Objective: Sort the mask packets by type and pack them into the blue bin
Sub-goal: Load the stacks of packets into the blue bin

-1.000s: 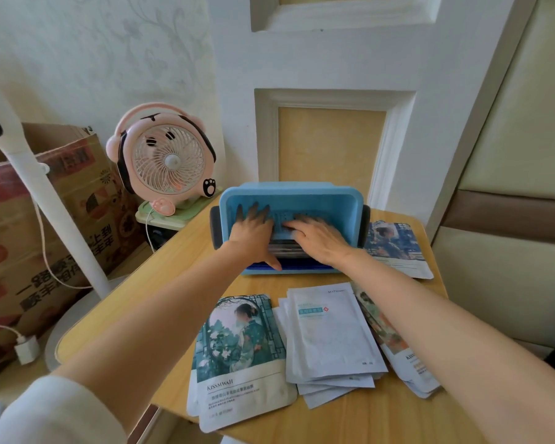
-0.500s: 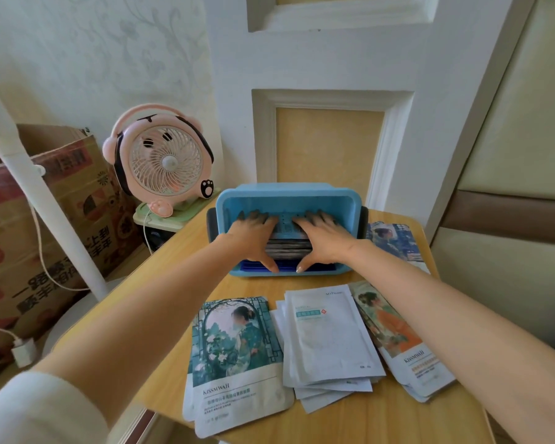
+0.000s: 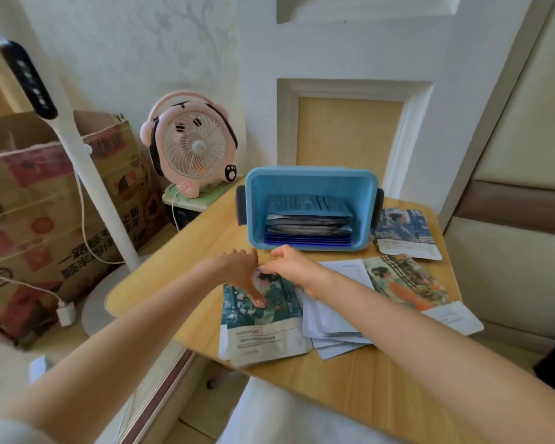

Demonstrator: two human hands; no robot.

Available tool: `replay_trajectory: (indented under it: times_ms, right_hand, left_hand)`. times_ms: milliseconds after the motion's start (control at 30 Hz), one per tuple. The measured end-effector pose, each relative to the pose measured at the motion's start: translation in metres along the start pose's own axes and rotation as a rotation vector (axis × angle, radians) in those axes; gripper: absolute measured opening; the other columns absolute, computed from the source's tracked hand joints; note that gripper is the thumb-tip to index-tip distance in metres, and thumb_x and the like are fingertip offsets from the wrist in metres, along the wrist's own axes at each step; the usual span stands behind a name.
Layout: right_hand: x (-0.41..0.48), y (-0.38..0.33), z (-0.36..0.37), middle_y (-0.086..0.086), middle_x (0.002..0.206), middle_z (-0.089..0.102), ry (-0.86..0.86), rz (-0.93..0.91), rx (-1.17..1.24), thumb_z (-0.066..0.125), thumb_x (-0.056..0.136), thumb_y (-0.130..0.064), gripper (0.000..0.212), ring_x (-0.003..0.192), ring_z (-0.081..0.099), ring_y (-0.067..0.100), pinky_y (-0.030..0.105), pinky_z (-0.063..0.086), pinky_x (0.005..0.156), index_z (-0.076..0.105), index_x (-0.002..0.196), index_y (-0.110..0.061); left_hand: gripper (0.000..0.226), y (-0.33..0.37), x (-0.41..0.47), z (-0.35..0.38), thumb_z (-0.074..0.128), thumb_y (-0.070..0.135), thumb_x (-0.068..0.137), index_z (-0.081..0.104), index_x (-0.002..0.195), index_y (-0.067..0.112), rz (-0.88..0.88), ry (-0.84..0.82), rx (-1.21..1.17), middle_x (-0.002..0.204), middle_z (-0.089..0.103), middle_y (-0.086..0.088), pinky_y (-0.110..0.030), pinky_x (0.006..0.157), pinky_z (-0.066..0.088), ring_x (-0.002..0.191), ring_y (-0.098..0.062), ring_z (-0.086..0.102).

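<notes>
Both hands have left the blue bin (image 3: 311, 181); left hand (image 3: 237, 267) and right hand (image 3: 293, 267), fingers spread, rest on the green packet (image 3: 263, 325).

Legible txt is scarce: you can read "KISSMWAH" on the green mask packet (image 3: 263, 325) under your hands; the lines below it are too small. Cardboard box (image 3: 45, 200) at left bears Chinese chars incl. "一路".
</notes>
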State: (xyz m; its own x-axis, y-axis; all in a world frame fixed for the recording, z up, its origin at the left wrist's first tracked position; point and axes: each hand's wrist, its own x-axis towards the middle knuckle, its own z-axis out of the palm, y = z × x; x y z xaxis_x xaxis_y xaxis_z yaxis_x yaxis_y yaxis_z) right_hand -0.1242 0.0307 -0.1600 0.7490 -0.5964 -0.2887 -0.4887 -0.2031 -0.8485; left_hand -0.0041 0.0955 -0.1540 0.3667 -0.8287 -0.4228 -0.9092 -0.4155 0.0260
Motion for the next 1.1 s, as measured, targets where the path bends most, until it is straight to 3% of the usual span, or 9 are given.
replay_trajectory:
  times_ms: [67,167,333,500,600,700,800,900,1100]
  right_hand:
    - [0.000,0.005,0.004,0.006,0.144,0.039,0.010,0.029,-0.013,0.065,0.084,-0.025,0.068,0.129,0.039,0.021,0.029,0.033,0.097,0.032,0.142,-0.012]
    - [-0.001,0.014,0.006,0.005,0.139,0.042,0.027,0.025,-0.007,0.069,0.080,-0.026,0.068,0.125,0.042,0.020,0.033,0.037,0.102,0.036,0.138,-0.013]
    - [-0.013,0.022,-0.004,0.005,0.136,0.043,0.009,-0.056,0.068,0.071,0.080,-0.022,0.072,0.121,0.046,0.020,0.034,0.042,0.100,0.033,0.141,-0.017]
    - [-0.026,0.017,-0.020,0.006,0.106,0.068,-0.172,-0.222,0.470,0.068,0.081,-0.024,0.050,0.095,0.066,0.023,0.035,0.056,0.082,0.052,0.127,-0.014]
    - [-0.032,0.011,-0.030,0.005,0.100,0.070,-0.046,-0.311,0.598,0.072,0.077,-0.017,0.031,0.096,0.066,0.025,0.041,0.054,0.084,0.064,0.108,-0.016]
    - [-0.037,0.015,-0.053,0.011,0.098,0.070,0.244,-0.290,0.555,0.076,0.072,-0.005,0.030,0.098,0.065,0.029,0.042,0.053,0.087,0.066,0.100,-0.009]
    - [-0.048,0.032,-0.091,0.012,0.099,0.071,0.381,-0.284,0.443,0.078,0.067,-0.002,0.040,0.097,0.065,0.027,0.038,0.052,0.086,0.065,0.105,-0.002]
    - [-0.057,0.055,-0.116,0.007,0.101,0.070,0.443,-0.238,0.400,0.076,0.069,-0.001,0.039,0.100,0.062,0.022,0.037,0.048,0.088,0.065,0.105,-0.008]
    - [-0.053,0.080,-0.112,0.010,0.104,0.069,0.450,-0.188,0.509,0.069,0.076,0.000,0.031,0.104,0.061,0.027,0.048,0.043,0.099,0.061,0.105,-0.007]
  left_hand:
    - [0.102,0.001,0.005,-0.002,0.078,0.052,0.064,0.030,0.140,0.004,-0.027,-0.090,-0.091,0.126,0.054,-0.007,-0.032,0.094,0.040,0.114,-0.026,0.051]
    - [0.057,-0.004,0.003,-0.001,0.080,0.040,0.067,0.062,0.112,0.009,0.001,-0.132,-0.231,0.096,0.061,0.002,-0.026,0.081,0.042,0.092,-0.020,0.055]
    - [0.033,-0.035,-0.028,-0.004,0.083,0.021,0.066,0.062,0.091,0.016,-0.015,0.139,-0.518,0.082,0.065,0.005,-0.021,0.061,0.043,0.076,-0.014,0.060]
    - [0.029,-0.071,-0.066,-0.017,0.081,0.004,0.060,0.067,0.086,0.009,0.036,0.444,-1.171,0.081,0.072,-0.003,-0.028,0.070,0.051,0.082,-0.024,0.066]
    - [0.030,-0.044,-0.062,-0.015,0.078,0.003,0.062,0.066,0.089,0.009,0.097,0.543,-1.422,0.084,0.073,-0.003,-0.034,0.080,0.053,0.084,-0.024,0.066]
    - [0.036,0.002,-0.045,-0.007,0.075,-0.002,0.067,0.062,0.100,0.008,0.200,0.530,-1.538,0.095,0.070,-0.009,-0.032,0.079,0.054,0.085,-0.023,0.066]
    - [0.045,0.035,-0.027,-0.002,0.075,-0.005,0.067,0.060,0.108,0.006,0.283,0.503,-1.596,0.099,0.070,-0.009,-0.025,0.072,0.057,0.085,-0.019,0.068]
    - [0.036,0.063,-0.014,0.008,0.073,-0.004,0.071,0.060,0.099,0.013,0.333,0.469,-1.551,0.093,0.070,0.000,-0.017,0.065,0.054,0.081,-0.010,0.068]
    - [0.027,0.092,-0.003,0.029,0.059,-0.002,0.086,0.050,0.110,0.010,0.328,0.412,-1.574,0.097,0.065,0.002,-0.019,0.071,0.045,0.092,-0.014,0.061]
